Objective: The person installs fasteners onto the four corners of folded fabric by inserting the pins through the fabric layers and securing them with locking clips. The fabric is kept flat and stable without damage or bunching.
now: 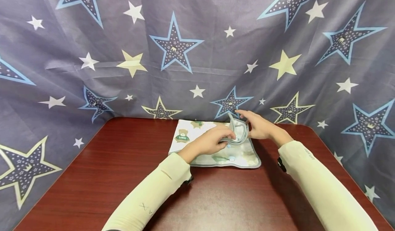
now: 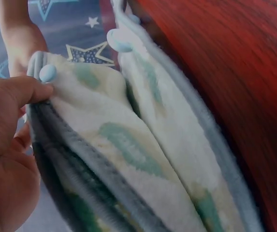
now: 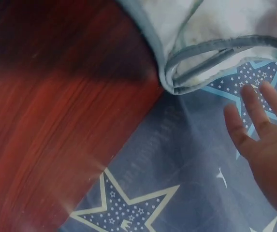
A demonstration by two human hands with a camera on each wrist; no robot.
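Note:
A folded white plush cloth (image 1: pixel 242 157) with a teddy-bear print and grey-blue edging lies at the back of the table. My left hand (image 1: pixel 211 141) pinches its raised edge between thumb and fingers, close to a light-blue snap button (image 2: pixel 48 73). A second snap button (image 2: pixel 119 41) shows on the layer beside it. At the cloth's right side is my right hand (image 1: pixel 260 126), next to the lifted, curling edge. In the right wrist view, the fingers (image 3: pixel 254 108) of that hand are spread and apart from the cloth's hanging edge (image 3: pixel 174 89).
The reddish-brown wooden table (image 1: pixel 123 176) reaches back to a grey-blue curtain (image 1: pixel 197 52) printed with stars, which hangs right behind its far edge. Pale sleeves (image 1: pixel 154 190) cover both forearms.

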